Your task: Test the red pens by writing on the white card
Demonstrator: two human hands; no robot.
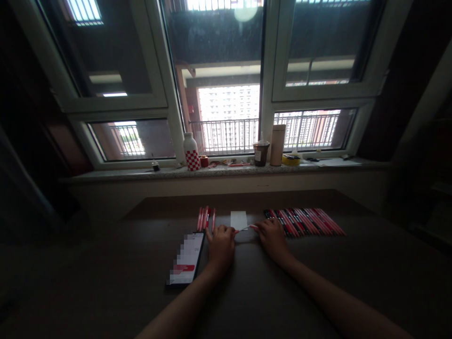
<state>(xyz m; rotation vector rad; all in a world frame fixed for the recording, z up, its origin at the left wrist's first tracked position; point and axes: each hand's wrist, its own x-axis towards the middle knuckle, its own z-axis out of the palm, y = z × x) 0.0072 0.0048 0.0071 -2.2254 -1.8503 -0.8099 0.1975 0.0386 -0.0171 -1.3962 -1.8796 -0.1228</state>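
Note:
My left hand [221,247] and my right hand [272,238] rest on a dark table [318,282], both closed on the two ends of one thin red and white pen [244,229] held between them. A small white paper [239,220] lies just beyond the pen. A row of several red and black pens [305,221] lies to the right of my right hand. A few red pens [206,218] lie beyond my left hand.
A phone [186,258] with a lit screen lies left of my left hand. On the window sill [141,173] stand a red-checked white bottle [191,151], a dark drink cup [261,153], a tall beige flask [277,144] and a yellow tape roll [291,159].

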